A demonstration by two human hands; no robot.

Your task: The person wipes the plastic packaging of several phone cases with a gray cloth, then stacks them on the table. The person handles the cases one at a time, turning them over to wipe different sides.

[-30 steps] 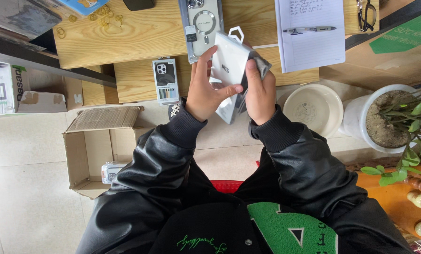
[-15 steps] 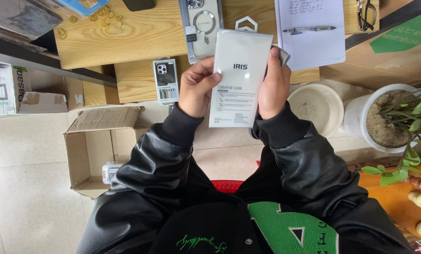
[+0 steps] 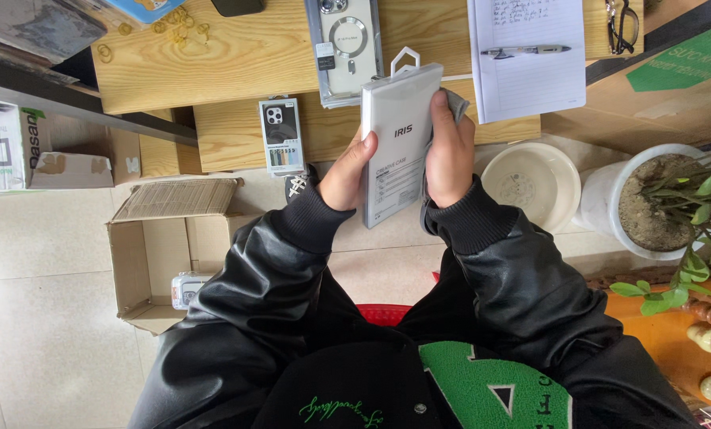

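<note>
White and flat, a packaged phone case (image 3: 397, 143) stands upright between my two hands, over the near edge of the wooden desk (image 3: 236, 56). My left hand (image 3: 346, 171) closes thumb and fingers on the pack's left edge. My right hand (image 3: 449, 147) wraps the right edge and also pins a grey cloth (image 3: 455, 102) behind it. I judge the step in hand as turning the pack over to look at it; any next move calls for a firm two-sided hold so neither pack nor cloth slips.

By my count, the desk carries one clear phone case in its sleeve (image 3: 344, 44) at the far edge, one small boxed case (image 3: 281, 135) on the lower shelf, one notepad (image 3: 526, 56) with one pen (image 3: 525, 50), and one pair of glasses (image 3: 621, 24) near the right corner. Beside the desk I see one open cardboard box (image 3: 168, 246), one white bowl (image 3: 530, 184) and one potted plant (image 3: 673, 199).
</note>
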